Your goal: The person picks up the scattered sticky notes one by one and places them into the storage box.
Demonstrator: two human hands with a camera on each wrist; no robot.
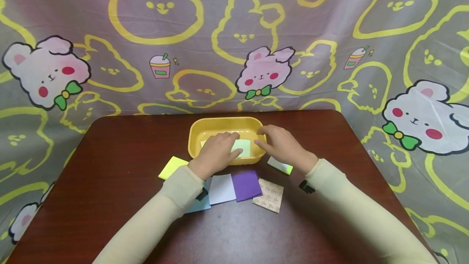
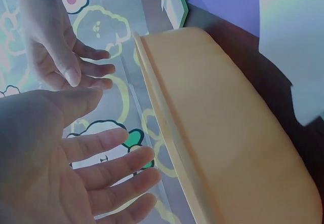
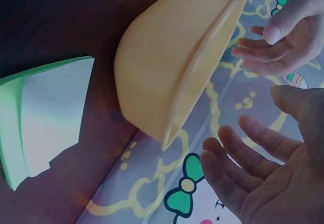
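Note:
A yellow basin (image 1: pixel 226 122) stands on the table with pale green paper (image 1: pixel 243 148) inside. Above its left part hovers my left hand (image 1: pixel 216 154), fingers relaxed and holding nothing; the left wrist view shows this hand (image 2: pixel 96 163) with fingers spread beside the basin's wall (image 2: pixel 202 117). My right hand (image 1: pixel 283 144) is over the basin's right rim, fingers loosely bent and empty. In the right wrist view the right hand (image 3: pixel 263 168) is apart from the basin (image 3: pixel 162 57), its palm and fingers bare.
In front of the basin lie yellow paper (image 1: pixel 172 167), a blue pad (image 1: pixel 199 205), a white pad (image 1: pixel 222 189), a purple pad (image 1: pixel 247 185) and a patterned pad (image 1: pixel 269 196). A white and green pad (image 1: pixel 280 165) sits below my right hand. A patterned curtain (image 1: pixel 205 56) hangs behind the table.

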